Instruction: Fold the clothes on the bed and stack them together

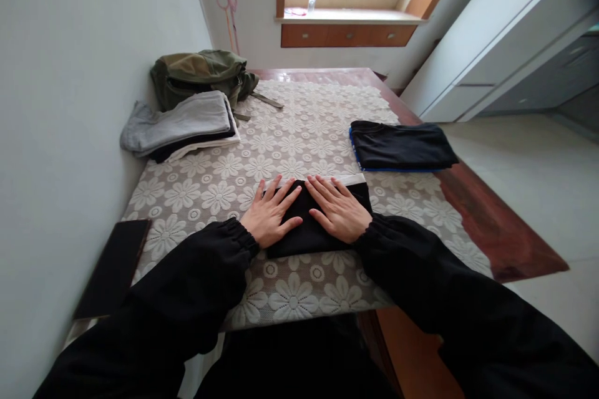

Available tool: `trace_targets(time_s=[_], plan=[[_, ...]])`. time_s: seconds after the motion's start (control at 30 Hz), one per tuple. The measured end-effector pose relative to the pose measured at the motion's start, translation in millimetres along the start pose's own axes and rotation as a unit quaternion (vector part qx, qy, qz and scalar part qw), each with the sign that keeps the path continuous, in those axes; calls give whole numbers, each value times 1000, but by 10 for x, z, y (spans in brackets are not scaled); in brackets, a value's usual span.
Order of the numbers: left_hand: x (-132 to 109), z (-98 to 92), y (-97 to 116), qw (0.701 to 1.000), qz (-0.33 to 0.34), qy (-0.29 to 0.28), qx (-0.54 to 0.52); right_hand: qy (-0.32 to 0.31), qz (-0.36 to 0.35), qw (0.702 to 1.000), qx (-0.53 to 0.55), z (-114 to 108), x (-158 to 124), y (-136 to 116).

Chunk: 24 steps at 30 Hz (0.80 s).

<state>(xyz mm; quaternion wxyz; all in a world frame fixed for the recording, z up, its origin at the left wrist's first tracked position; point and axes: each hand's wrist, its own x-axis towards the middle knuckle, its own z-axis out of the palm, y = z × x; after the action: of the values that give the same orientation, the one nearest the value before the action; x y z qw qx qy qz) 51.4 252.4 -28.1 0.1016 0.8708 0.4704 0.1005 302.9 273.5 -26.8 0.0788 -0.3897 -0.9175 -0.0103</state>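
Observation:
A folded black garment with a white band [306, 215] lies on the lace tablecloth [299, 137] right in front of me. My left hand [271, 215] lies flat on its left part, fingers stretched out and apart. My right hand [337, 207] lies flat on its right part, fingers spread the same way. Both hands press down on the cloth and hold nothing. Black sleeves cover both my arms.
A folded black garment with a blue edge [401, 145] sits at the right of the table. A stack of folded grey, black and white clothes [182, 126] and an olive bag [201, 75] lie at the back left by the wall. A dark flat object [115, 268] rests near left.

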Motion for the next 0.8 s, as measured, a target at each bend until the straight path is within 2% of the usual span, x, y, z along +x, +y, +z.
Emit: trace_targets(time_s=[0.4, 0.57, 0.7, 0.8], plan=[[-2, -1, -68, 1000, -27, -6, 3, 1, 58, 998, -15, 6, -324, 362], [-1, -20, -62, 999, -42, -15, -1, 55, 163, 985, 18, 158, -484, 477], [-6, -43, -103, 993, -120, -8, 4, 88, 261, 961, 29, 244, -574, 525], [-27, -50, -171, 978, -206, 11, 26, 81, 267, 960, 24, 241, -580, 522]])
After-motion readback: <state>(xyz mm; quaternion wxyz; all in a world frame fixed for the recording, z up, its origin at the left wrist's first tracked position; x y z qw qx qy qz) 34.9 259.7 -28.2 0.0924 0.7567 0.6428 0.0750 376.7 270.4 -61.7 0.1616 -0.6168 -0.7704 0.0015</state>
